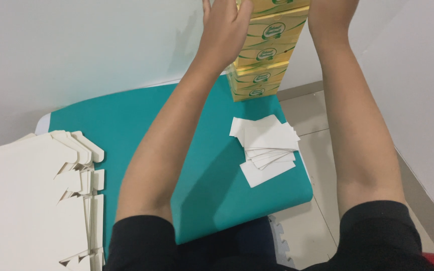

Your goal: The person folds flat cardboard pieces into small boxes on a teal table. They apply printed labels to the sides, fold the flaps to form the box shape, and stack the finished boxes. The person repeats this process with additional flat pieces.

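I see a stack of yellow boxes (263,55) with green oval labels rising at the far edge of the teal table (126,120). My left hand (224,27) lies flat against the stack's left side, fingers extended. My right hand is cut off above the wrist; I cannot tell its grip. White card slips (267,145) lie near the right edge, flat white carton blanks (31,195) at the left.

Two bare forearms in black short sleeves stretch forward and upward, roughly parallel. The left hand (225,27) is raised with fingers together, pointing up. The right hand is cut off by the top edge.
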